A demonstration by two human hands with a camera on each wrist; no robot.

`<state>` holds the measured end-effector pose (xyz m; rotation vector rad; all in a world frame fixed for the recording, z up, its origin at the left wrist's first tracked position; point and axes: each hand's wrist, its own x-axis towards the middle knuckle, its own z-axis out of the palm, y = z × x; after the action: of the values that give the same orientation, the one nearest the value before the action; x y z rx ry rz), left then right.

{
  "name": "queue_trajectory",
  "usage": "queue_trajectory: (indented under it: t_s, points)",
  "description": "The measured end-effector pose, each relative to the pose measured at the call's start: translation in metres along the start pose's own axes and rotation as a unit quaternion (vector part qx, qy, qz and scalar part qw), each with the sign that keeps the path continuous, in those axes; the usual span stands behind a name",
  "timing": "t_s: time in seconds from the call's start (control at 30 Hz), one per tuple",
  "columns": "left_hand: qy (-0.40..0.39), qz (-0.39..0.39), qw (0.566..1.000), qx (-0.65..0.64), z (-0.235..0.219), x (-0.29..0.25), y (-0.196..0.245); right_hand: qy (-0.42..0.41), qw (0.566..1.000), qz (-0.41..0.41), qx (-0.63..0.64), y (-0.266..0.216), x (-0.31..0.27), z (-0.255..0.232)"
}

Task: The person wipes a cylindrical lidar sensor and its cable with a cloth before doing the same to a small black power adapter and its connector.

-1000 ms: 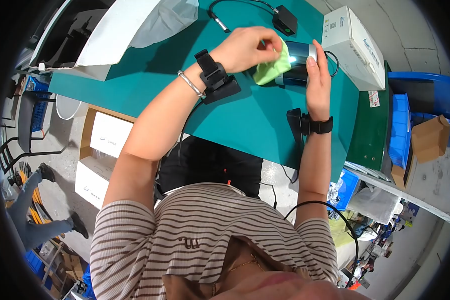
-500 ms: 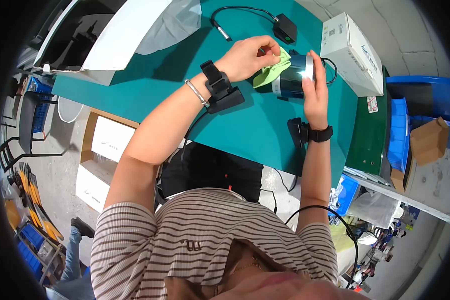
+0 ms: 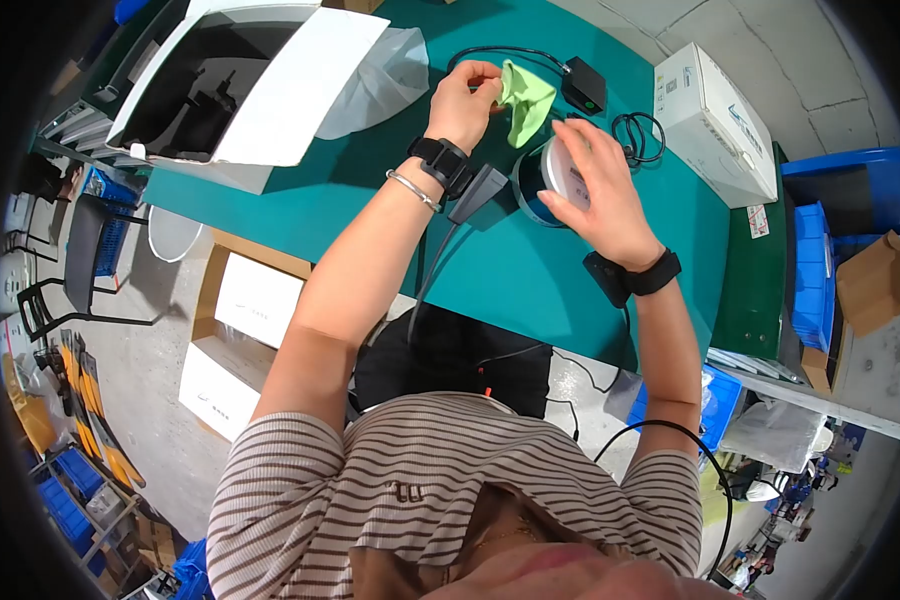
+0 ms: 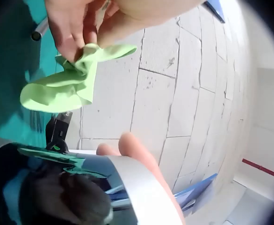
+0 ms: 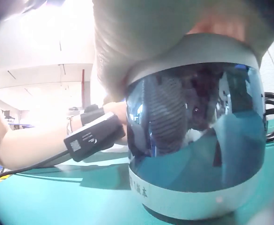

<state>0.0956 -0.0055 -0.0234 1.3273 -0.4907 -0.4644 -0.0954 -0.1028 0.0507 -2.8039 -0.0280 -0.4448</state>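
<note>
My left hand (image 3: 462, 108) pinches a crumpled light-green cloth (image 3: 527, 100) between thumb and fingertips. In the left wrist view the cloth (image 4: 62, 91) hangs from the fingers, apart from the device below it. My right hand (image 3: 613, 205) grips the top of a cylindrical device (image 3: 567, 176), thumb on one side and fingers on the other. A glossy dark band (image 5: 198, 131) wraps this device between silver-white end rings, as the right wrist view shows. It stands upright at the green table, its band mirroring the surroundings; the palm hides part of its top.
A small black box (image 3: 583, 86) with a cable lies beyond the cloth. Coiled black cable (image 3: 638, 138) sits beside a white carton (image 3: 715, 125) at the right. An open white box (image 3: 300, 85) and a plastic bag (image 3: 378, 90) occupy the table's left end.
The left hand has drawn the cloth off the device, up and to the left. The device has gone from lying on its side to upright, with the right hand now over its top.
</note>
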Motion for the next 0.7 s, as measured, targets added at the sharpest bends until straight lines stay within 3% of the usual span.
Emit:
queue_trajectory:
  t_s: [0.1, 0.2, 0.37, 0.43, 0.47, 0.5, 0.57, 0.63, 0.7]
  points:
    - [-0.001, 0.007, 0.998, -0.068, -0.005, 0.003, -0.003, -0.024, 0.998, 0.003, -0.050, -0.008, 0.004, 0.004]
    - [0.004, 0.047, 0.998, 0.050, -0.004, 0.003, -0.005, -0.023, 0.998, 0.015, -0.054, -0.010, 0.007, 0.004]
    - [-0.011, 0.091, 0.993, 0.078, 0.005, -0.010, 0.012, 0.004, 1.000, 0.027, 0.005, -0.003, 0.001, -0.002]
    - [-0.131, 0.028, 0.974, 0.183, 0.000, -0.018, 0.030, 0.080, 0.986, 0.081, 0.120, 0.009, -0.007, -0.008]
    - [-0.147, 0.079, 0.957, 0.236, -0.001, -0.021, 0.031, 0.124, 0.983, 0.099, 0.089, 0.012, -0.013, -0.011]
    - [-0.149, 0.079, 0.957, 0.237, -0.003, -0.025, 0.037, 0.125, 0.983, 0.102, 0.089, 0.016, -0.021, -0.013]
    - [-0.212, 0.039, 0.903, 0.371, -0.008, -0.030, 0.054, 0.143, 0.933, 0.211, 0.254, 0.026, -0.039, -0.014]
    - [-0.211, 0.047, 0.874, 0.435, -0.011, -0.031, 0.058, 0.136, 0.924, 0.234, 0.271, 0.026, -0.051, -0.014]
    - [-0.253, -0.076, 0.869, 0.419, -0.011, -0.033, 0.065, 0.095, 0.935, 0.245, 0.239, 0.021, -0.059, -0.015]
